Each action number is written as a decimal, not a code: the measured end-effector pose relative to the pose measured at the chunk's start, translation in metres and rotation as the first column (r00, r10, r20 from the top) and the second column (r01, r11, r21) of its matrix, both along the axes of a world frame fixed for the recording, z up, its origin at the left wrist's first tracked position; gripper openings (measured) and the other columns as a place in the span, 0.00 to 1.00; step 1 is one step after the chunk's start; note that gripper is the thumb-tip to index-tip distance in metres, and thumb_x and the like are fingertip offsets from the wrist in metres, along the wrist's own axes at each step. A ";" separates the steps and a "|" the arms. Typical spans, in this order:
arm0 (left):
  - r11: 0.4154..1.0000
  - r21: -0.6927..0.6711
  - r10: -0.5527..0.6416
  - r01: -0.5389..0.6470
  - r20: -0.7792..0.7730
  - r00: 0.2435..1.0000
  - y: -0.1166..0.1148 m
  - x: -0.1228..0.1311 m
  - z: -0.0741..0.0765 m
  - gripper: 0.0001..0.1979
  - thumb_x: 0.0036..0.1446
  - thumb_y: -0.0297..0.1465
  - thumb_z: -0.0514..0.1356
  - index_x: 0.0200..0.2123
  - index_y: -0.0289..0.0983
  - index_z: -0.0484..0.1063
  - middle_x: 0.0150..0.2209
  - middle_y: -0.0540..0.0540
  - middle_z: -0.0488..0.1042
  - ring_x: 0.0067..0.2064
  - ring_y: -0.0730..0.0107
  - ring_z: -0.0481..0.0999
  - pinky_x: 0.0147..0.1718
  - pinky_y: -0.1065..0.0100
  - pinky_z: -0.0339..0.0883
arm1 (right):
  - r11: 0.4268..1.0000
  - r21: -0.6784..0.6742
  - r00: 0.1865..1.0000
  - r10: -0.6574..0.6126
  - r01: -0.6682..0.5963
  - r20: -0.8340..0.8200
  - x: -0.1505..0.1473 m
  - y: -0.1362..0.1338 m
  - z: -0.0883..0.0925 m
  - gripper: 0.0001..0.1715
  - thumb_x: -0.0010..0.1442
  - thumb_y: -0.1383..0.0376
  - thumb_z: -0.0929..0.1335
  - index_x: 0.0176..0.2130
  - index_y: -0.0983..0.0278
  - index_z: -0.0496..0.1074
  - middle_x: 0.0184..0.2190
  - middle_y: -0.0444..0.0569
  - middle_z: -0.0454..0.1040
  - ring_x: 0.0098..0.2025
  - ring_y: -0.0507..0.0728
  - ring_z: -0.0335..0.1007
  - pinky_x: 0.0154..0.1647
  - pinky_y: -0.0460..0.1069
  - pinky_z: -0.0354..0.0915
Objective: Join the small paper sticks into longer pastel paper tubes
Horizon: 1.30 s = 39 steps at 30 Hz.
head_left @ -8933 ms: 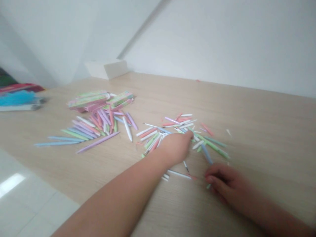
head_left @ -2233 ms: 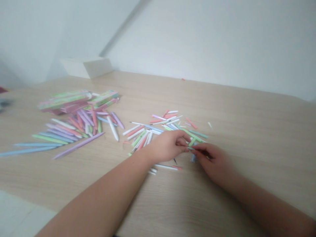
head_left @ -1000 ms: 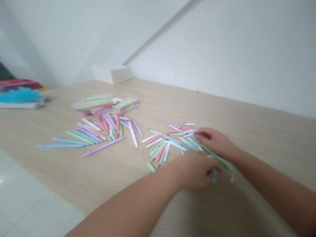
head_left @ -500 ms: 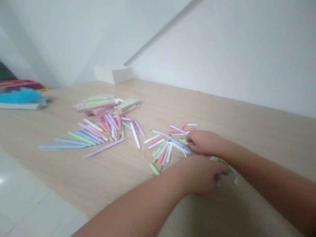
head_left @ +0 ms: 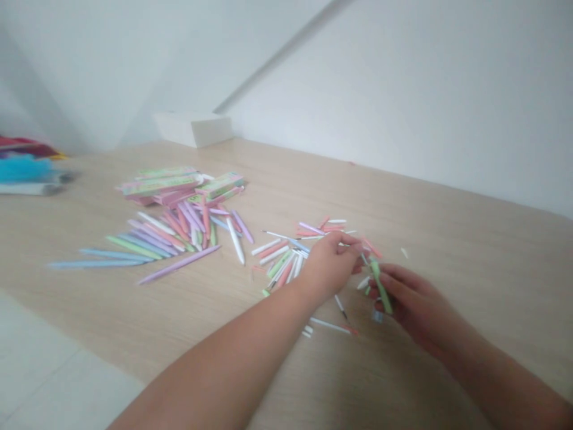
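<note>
While the right hand (head_left: 414,301) clamps a green barrel (head_left: 382,291), left hand (head_left: 330,261) pinches a thin stick (head_left: 364,258), guessing for alignment.

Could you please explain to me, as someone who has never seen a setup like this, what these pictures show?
Of course. There is no machine here: a person works with two bare hands, and every picture comes from one camera worn on their head, looking forward and down.

On the wooden table, pastel pens lie bunched on the left, with slim printed boxes just behind them. A white block-like object stands farther back by the wall. Nearer the hands are scattered pen parts, such as short tubes and thin sticks.

The right hand holds a green tube. The left hand has its fingertips close to the tube's upper end; blur hides exactly what they grip.
</note>
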<state>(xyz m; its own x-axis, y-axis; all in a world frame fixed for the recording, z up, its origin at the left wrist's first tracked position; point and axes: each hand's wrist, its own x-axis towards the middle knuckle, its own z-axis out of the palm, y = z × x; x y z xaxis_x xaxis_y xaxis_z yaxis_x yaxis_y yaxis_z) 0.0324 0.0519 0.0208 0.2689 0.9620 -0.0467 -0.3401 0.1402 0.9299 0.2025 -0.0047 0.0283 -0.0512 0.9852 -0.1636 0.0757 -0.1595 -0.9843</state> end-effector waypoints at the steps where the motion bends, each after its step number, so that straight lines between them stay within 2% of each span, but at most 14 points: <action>1: 1.000 -0.024 0.001 -0.001 0.011 1.000 0.000 0.000 0.000 0.04 0.63 0.30 0.62 0.39 0.36 0.70 0.34 0.47 0.80 0.34 0.73 0.81 0.40 0.66 0.78 | 1.000 -0.013 1.000 -0.005 0.004 -0.028 -0.001 -0.009 -0.004 0.21 0.57 0.50 0.75 0.44 0.60 0.77 0.34 0.47 0.78 0.32 0.55 0.74 0.31 0.49 0.69; 6: 1.000 -0.007 -0.022 0.022 -0.021 1.000 -0.002 -0.002 -0.002 0.04 0.63 0.29 0.63 0.37 0.35 0.70 0.33 0.47 0.80 0.34 0.73 0.81 0.39 0.67 0.78 | 1.000 0.005 1.000 -0.007 0.007 -0.028 -0.007 -0.024 -0.020 0.21 0.56 0.49 0.75 0.40 0.62 0.76 0.30 0.46 0.76 0.29 0.54 0.72 0.30 0.48 0.68; 10: 0.999 0.046 -0.027 0.030 -0.065 0.998 0.000 -0.004 -0.003 0.04 0.64 0.28 0.61 0.36 0.34 0.70 0.33 0.46 0.80 0.33 0.74 0.80 0.38 0.69 0.77 | 0.996 0.080 0.999 -0.040 0.037 0.028 -0.003 -0.016 -0.029 0.18 0.64 0.51 0.69 0.46 0.61 0.73 0.31 0.45 0.74 0.29 0.54 0.71 0.29 0.48 0.68; 13: 0.999 0.046 -0.025 0.028 -0.053 0.998 0.000 -0.005 -0.001 0.04 0.65 0.28 0.61 0.36 0.35 0.69 0.33 0.46 0.80 0.33 0.75 0.80 0.38 0.70 0.77 | 0.975 0.221 0.972 -0.032 -0.021 0.232 0.006 -0.016 -0.024 0.17 0.69 0.54 0.62 0.51 0.59 0.70 0.29 0.43 0.72 0.27 0.54 0.68 0.25 0.48 0.65; 15: 0.998 0.055 -0.007 0.010 -0.050 0.999 0.000 -0.006 -0.001 0.04 0.64 0.29 0.61 0.36 0.35 0.69 0.32 0.46 0.80 0.32 0.75 0.80 0.37 0.71 0.76 | 0.944 0.248 0.854 0.063 -0.219 0.516 0.013 -0.025 -0.013 0.16 0.69 0.54 0.63 0.49 0.58 0.73 0.31 0.45 0.75 0.30 0.55 0.70 0.29 0.49 0.67; 17: 0.997 0.079 0.010 -0.004 -0.068 0.998 0.001 -0.007 -0.001 0.04 0.64 0.29 0.61 0.36 0.35 0.70 0.32 0.46 0.80 0.32 0.76 0.79 0.36 0.71 0.76 | 0.889 0.134 0.626 0.195 -0.438 0.755 0.014 -0.042 -0.001 0.14 0.68 0.55 0.65 0.47 0.56 0.76 0.35 0.46 0.79 0.34 0.57 0.74 0.35 0.51 0.68; 20: 0.992 0.123 0.019 -0.005 -0.119 0.993 0.004 -0.008 -0.005 0.05 0.63 0.30 0.61 0.36 0.35 0.71 0.31 0.47 0.79 0.31 0.76 0.78 0.36 0.71 0.76 | 0.828 0.053 0.399 0.211 -0.558 0.892 0.001 -0.074 0.005 0.24 0.61 0.52 0.72 0.55 0.53 0.73 0.46 0.49 0.81 0.40 0.62 0.77 0.39 0.54 0.69; 21: 0.991 0.137 0.023 -0.004 -0.137 0.990 0.005 -0.008 -0.007 0.05 0.63 0.31 0.61 0.36 0.35 0.71 0.32 0.46 0.79 0.31 0.75 0.78 0.37 0.70 0.76 | 0.818 0.068 0.366 0.180 -0.571 0.913 -0.007 -0.083 0.003 0.27 0.58 0.51 0.74 0.55 0.55 0.73 0.46 0.51 0.81 0.39 0.62 0.77 0.37 0.54 0.69; 25: 0.982 0.188 0.037 0.001 -0.200 0.979 0.008 -0.009 -0.011 0.06 0.64 0.32 0.61 0.37 0.35 0.70 0.33 0.45 0.80 0.32 0.74 0.79 0.37 0.69 0.76 | 0.714 -0.006 0.223 0.227 -0.700 0.948 -0.034 -0.098 -0.017 0.05 0.66 0.60 0.68 0.38 0.58 0.73 0.36 0.49 0.79 0.27 0.56 0.73 0.24 0.50 0.58; 29: 0.955 0.290 0.043 0.064 -0.347 0.937 0.009 -0.016 -0.009 0.06 0.64 0.33 0.60 0.39 0.36 0.71 0.33 0.45 0.81 0.33 0.72 0.79 0.36 0.71 0.73 | 0.647 0.059 0.204 0.152 -0.760 0.967 -0.036 -0.093 -0.032 0.05 0.67 0.65 0.67 0.36 0.59 0.70 0.33 0.47 0.77 0.26 0.55 0.72 0.23 0.51 0.54; 31: 0.910 0.404 0.124 0.094 -0.481 0.868 0.012 -0.026 -0.005 0.08 0.64 0.35 0.59 0.43 0.37 0.73 0.34 0.46 0.81 0.34 0.71 0.79 0.36 0.70 0.71 | 0.614 0.065 0.184 0.132 -0.786 0.974 -0.031 -0.091 -0.035 0.04 0.64 0.68 0.68 0.36 0.59 0.69 0.32 0.46 0.77 0.25 0.55 0.72 0.23 0.51 0.54; 33: 0.842 0.526 0.278 0.121 -0.614 0.738 0.016 -0.040 0.000 0.11 0.64 0.36 0.58 0.47 0.40 0.74 0.35 0.47 0.81 0.35 0.69 0.78 0.38 0.69 0.70 | 0.589 0.051 0.151 0.121 -0.807 0.981 -0.028 -0.091 -0.036 0.06 0.61 0.71 0.69 0.37 0.59 0.68 0.33 0.45 0.77 0.26 0.56 0.73 0.23 0.51 0.54; 36: 0.755 0.622 0.488 0.206 -0.743 0.458 0.025 -0.063 0.007 0.12 0.66 0.37 0.55 0.44 0.41 0.76 0.38 0.45 0.81 0.36 0.64 0.77 0.39 0.65 0.67 | 0.588 0.029 0.112 0.105 -0.808 0.988 -0.028 -0.092 -0.036 0.08 0.59 0.72 0.70 0.36 0.59 0.68 0.33 0.45 0.77 0.27 0.57 0.73 0.24 0.51 0.54; 39: 0.746 0.586 0.550 0.317 -0.810 0.203 0.034 -0.081 0.008 0.15 0.66 0.39 0.53 0.41 0.40 0.77 0.36 0.43 0.80 0.37 0.59 0.76 0.37 0.64 0.66 | 0.605 0.027 0.118 0.111 -0.796 0.987 -0.029 -0.092 -0.037 0.06 0.62 0.69 0.69 0.36 0.60 0.68 0.33 0.45 0.77 0.27 0.56 0.73 0.25 0.51 0.56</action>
<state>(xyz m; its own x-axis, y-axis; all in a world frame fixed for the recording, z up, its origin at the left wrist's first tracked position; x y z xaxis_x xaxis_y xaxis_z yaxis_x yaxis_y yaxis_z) -0.0488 0.0863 0.0292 0.3166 0.8829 0.3468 0.8368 -0.4321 0.3362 0.1731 -0.0967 -0.0085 -0.6928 0.7194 -0.0503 0.7206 0.6879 -0.0871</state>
